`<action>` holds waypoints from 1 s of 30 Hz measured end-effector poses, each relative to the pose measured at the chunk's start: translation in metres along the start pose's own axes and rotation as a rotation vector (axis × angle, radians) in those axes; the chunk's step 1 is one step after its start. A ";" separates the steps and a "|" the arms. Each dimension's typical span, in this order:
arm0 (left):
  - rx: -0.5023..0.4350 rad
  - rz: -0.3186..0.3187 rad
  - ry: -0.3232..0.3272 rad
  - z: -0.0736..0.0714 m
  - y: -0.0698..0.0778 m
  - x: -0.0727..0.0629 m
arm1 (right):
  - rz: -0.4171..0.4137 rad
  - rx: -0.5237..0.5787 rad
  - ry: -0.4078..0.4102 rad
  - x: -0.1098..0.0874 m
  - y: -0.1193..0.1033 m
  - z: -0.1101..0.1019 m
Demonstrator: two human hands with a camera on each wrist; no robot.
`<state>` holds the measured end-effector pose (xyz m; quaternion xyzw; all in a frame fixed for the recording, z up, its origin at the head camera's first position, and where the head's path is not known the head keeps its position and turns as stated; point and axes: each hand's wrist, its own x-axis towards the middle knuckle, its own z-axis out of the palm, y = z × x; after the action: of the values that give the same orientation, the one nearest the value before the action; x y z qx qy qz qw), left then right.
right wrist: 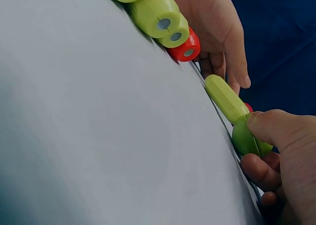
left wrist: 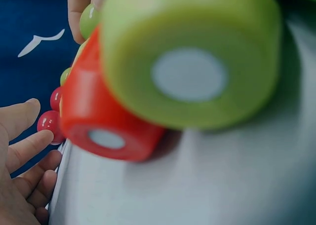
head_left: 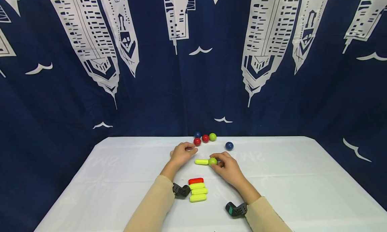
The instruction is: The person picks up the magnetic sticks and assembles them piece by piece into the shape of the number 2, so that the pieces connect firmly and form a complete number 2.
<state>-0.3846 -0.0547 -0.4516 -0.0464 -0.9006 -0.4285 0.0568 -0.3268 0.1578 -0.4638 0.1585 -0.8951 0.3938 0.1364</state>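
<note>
The right grip (head_left: 227, 168) pinches a green ball (head_left: 212, 161) between thumb and fingers; a yellow rod (head_left: 201, 162) meets it end-on, pointing left from it. The left grip (head_left: 180, 155) is loose, holding nothing, left of that ball. To join them well, I'd keep the rod aimed at the ball's middle, pinch only the ball's sides, and steady the rod's free end with the left grip. Whether the rod rests on the counter (head_left: 290, 178) is hard to tell.

Counted: four yellow rods, three lined up with one red rod (head_left: 196, 181) nearer the person than the held ball; two green balls, two red balls (head_left: 205, 138), two blue balls (head_left: 229, 146), all but the held one lying beyond it.
</note>
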 end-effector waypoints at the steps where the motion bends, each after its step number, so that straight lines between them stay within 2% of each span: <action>1: -0.002 0.001 0.000 0.000 -0.001 0.000 | 0.001 -0.001 -0.001 0.000 0.000 0.000; 18: -0.027 -0.009 -0.006 -0.001 -0.003 0.000 | 0.041 -0.014 -0.022 -0.001 -0.001 -0.001; 25: -0.058 -0.055 0.031 0.000 0.001 0.007 | 0.051 -0.009 -0.021 -0.001 0.000 0.000; 30: -0.017 -0.063 0.035 0.001 0.002 0.017 | 0.053 0.001 -0.022 -0.001 0.000 0.000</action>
<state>-0.4010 -0.0519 -0.4486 -0.0109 -0.8967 -0.4386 0.0584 -0.3261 0.1577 -0.4638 0.1393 -0.9003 0.3957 0.1160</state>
